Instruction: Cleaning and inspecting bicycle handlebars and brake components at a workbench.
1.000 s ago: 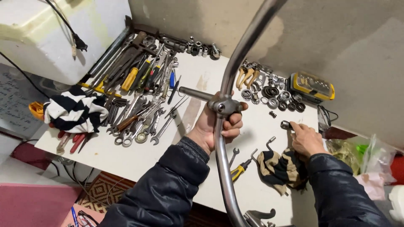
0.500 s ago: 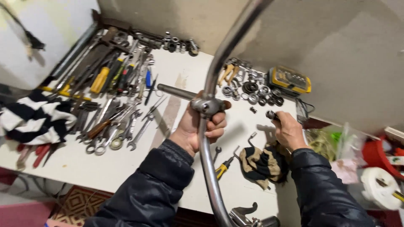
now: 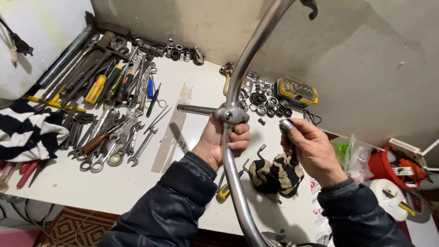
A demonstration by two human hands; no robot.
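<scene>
1. Left hand (image 3: 224, 142), fingers wrapped tight round the bent tube (image 3: 231, 160) just under its clamp (image 3: 232, 115): I judge a firm, steady hold here serves best.
2. Right hand (image 3: 311, 148), at 3 o'clock, fingers pinching one socket (image 3: 286, 126), best brought square to the clamp.
3. One striped rag (image 3: 276, 176) lies between the hands on the worktop (image 3: 137, 183).
4. At 10 o'clock, wrenches (image 3: 114, 142), too many to count.

small repair workshop, likely for bicycles. white work table (image 3: 137, 183) against a bare plaster wall (image 3: 366, 68), covered with hand tools: rows of spanners (image 3: 114, 146), screwdrivers (image 3: 109, 84), loose sockets (image 3: 183, 52), bearings and rings (image 3: 270, 103), a yellow bit case (image 3: 297, 90). striped rag (image 3: 27, 132) at table edge. curved chrome handlebar (image 3: 242, 68) held over it.
</scene>
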